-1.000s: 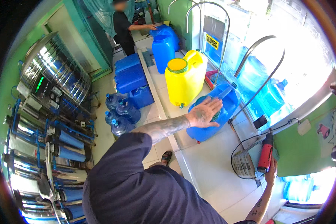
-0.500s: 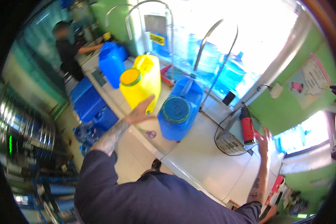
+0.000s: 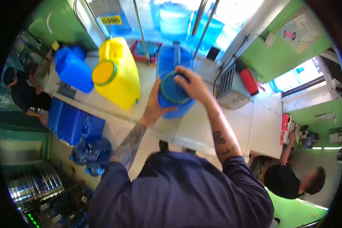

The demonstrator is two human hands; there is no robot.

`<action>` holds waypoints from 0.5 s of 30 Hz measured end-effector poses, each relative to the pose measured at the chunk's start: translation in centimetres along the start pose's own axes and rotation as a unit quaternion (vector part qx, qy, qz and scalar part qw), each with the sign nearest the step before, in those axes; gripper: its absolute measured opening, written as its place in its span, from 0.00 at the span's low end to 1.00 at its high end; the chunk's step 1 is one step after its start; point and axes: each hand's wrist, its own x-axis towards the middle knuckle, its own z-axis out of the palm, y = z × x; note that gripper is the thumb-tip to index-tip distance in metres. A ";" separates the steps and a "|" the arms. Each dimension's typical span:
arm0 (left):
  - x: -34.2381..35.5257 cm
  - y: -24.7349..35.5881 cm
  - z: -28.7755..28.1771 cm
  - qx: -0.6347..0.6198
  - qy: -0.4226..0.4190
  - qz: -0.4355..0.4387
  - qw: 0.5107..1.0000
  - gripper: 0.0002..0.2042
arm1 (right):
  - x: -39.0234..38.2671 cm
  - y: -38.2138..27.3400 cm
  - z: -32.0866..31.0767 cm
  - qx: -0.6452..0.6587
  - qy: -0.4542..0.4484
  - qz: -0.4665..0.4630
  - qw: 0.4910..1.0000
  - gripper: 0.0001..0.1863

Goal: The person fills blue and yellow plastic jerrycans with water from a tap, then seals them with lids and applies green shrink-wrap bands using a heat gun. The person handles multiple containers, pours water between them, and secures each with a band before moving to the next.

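A blue jerrycan-style water container (image 3: 174,60) stands on the tiled counter in front of me. Its round blue screw cap (image 3: 174,91) has a green rim. My left hand (image 3: 152,108) is pressed along the left side of the container at the cap, thumb stretched across the front. From the right, my right hand (image 3: 195,86) reaches over the cap, fingers curled on its top and edge. Part of the cap's right side is hidden under this hand. To the left stands a yellow container (image 3: 119,78) with a yellow cap (image 3: 105,72).
A red heat gun (image 3: 249,81) lies on a box (image 3: 231,89) at the right. More blue containers (image 3: 74,70) stand at the far left; clear bottles (image 3: 97,150) sit below the counter. Metal pipes (image 3: 140,28) rise behind. One person (image 3: 26,89) is at left, another (image 3: 285,180) at right.
My right hand has left the heat gun's side and come onto the blue cap. My left hand has moved from near the yellow container to the blue one. The view has turned.
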 end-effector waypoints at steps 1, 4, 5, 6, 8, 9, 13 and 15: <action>0.2 0.6 0.1 -0.015 0.014 -0.010 1.000 0.63 | -0.6 0.6 -1.2 0.026 0.001 0.043 0.999 0.18; 1.0 3.1 0.2 0.007 0.056 -0.070 0.996 0.62 | -0.5 2.1 -2.7 0.114 0.110 0.176 0.971 0.13; 1.5 3.9 0.4 0.037 0.031 -0.063 0.997 0.60 | 0.0 2.5 -2.1 0.166 0.096 0.101 0.976 0.16; 2.2 4.6 0.7 0.062 0.031 -0.060 0.996 0.59 | 0.6 2.8 -0.8 0.198 0.077 0.043 0.976 0.16; 3.0 4.8 0.3 0.084 0.019 -0.031 0.996 0.59 | 1.1 2.7 1.4 0.195 0.045 0.037 0.979 0.18; 3.4 4.3 0.0 0.083 0.009 -0.002 0.996 0.60 | 1.1 2.3 2.1 0.168 0.027 0.051 0.984 0.18; 3.4 0.8 -1.7 0.112 -0.018 0.023 0.993 0.60 | 0.6 -3.0 1.0 0.010 -0.022 0.034 0.999 0.30; 2.4 -0.2 -1.2 0.008 0.013 0.018 1.000 0.49 | 1.3 -6.8 -1.4 -0.093 -0.054 -0.021 0.994 0.34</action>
